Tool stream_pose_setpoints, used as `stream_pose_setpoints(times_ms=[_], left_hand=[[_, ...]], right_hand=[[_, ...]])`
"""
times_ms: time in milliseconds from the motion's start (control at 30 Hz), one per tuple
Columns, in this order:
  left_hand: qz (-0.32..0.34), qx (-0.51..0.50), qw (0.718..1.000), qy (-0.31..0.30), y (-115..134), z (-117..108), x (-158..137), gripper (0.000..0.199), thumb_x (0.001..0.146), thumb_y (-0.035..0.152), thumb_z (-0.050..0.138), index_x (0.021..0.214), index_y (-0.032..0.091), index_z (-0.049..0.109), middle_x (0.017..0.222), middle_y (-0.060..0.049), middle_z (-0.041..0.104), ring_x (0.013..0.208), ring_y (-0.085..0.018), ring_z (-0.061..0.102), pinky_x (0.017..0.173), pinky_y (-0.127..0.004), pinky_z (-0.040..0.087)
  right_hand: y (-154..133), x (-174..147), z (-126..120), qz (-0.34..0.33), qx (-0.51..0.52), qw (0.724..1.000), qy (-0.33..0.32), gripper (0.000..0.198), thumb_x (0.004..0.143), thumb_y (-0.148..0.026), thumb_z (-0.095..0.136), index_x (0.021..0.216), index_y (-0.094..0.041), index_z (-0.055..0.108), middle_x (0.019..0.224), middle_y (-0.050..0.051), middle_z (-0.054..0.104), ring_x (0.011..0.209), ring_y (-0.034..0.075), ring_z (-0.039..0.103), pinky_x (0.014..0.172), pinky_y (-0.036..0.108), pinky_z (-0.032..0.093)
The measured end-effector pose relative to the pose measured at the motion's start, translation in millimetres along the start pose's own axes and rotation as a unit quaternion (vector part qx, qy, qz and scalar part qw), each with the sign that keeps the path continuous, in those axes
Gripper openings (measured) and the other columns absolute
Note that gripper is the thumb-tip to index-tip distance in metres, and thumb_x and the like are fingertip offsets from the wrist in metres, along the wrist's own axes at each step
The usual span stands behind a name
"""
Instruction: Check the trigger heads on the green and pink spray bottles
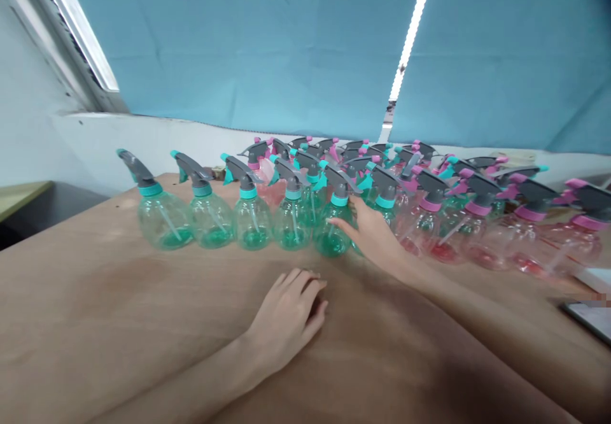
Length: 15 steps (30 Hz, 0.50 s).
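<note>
My right hand (375, 230) is around the right side of a green spray bottle (333, 236), with the thumb across its front and the other fingers partly hidden behind it. This bottle stands upright, with a turquoise collar and a grey trigger head. Below it, my left hand (289, 312) rests on the table with loosely bent fingers and nothing in them. To the left of the gripped bottle, several like it stand in a row, among them one green spray bottle (292, 220) close beside it.
Pink spray bottles (443, 236) continue the row to the right, and more bottles crowd behind. The brown wooden table (119, 309) has a back edge near a white wall and a blue curtain (267, 48). A dark-edged flat device (592, 319) lies at far right.
</note>
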<state>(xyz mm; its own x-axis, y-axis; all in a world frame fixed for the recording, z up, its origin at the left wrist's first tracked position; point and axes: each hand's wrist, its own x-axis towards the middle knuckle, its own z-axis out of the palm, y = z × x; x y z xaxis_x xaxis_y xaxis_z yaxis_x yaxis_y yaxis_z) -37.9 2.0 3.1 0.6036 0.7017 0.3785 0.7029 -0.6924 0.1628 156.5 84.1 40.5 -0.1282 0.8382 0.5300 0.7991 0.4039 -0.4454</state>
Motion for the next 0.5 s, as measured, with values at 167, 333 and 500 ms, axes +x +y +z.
stream_pose_setpoints(times_ms=[167, 333, 500], left_hand=[[-0.008, 0.000, 1.000, -0.016, 1.1, -1.4, 1.1, 0.021, 0.087, 0.014, 0.052, 0.108, 0.016, 0.055, 0.107, -0.008, 0.062, 0.101, -0.026, 0.057, 0.087, -0.042, 0.046], [-0.008, -0.002, 1.000, -0.009, 1.3, -2.1, 0.8, 0.021, 0.089, 0.016, 0.049, 0.108, 0.018, 0.055, 0.108, -0.007, 0.062, 0.102, -0.025, 0.057, 0.088, -0.041, 0.045], [-0.008, -0.009, 1.000, -0.013, 0.1, -1.2, 0.8, 0.020, 0.089, 0.016, 0.048, 0.109, 0.019, 0.055, 0.108, -0.007, 0.062, 0.102, -0.026, 0.057, 0.088, -0.042, 0.045]], right_hand=[[0.1, 7.2, 0.4, 0.009, 0.014, 1.000, -0.023, 0.062, 0.087, -0.045, 0.050, 0.131, -0.002, 0.040, 0.081, 0.016, 0.068, 0.072, 0.031, 0.065, 0.062, 0.042, 0.049], [-5.0, 9.2, -0.6, 0.019, 0.037, 0.999, -0.033, 0.056, 0.089, -0.040, 0.048, 0.130, -0.004, 0.039, 0.093, 0.018, 0.068, 0.077, 0.029, 0.065, 0.068, 0.041, 0.048], [-5.6, 8.5, -1.5, 0.028, 0.054, 0.997, -0.038, 0.056, 0.088, -0.040, 0.047, 0.130, -0.003, 0.038, 0.098, 0.020, 0.068, 0.083, 0.032, 0.066, 0.070, 0.044, 0.050]])
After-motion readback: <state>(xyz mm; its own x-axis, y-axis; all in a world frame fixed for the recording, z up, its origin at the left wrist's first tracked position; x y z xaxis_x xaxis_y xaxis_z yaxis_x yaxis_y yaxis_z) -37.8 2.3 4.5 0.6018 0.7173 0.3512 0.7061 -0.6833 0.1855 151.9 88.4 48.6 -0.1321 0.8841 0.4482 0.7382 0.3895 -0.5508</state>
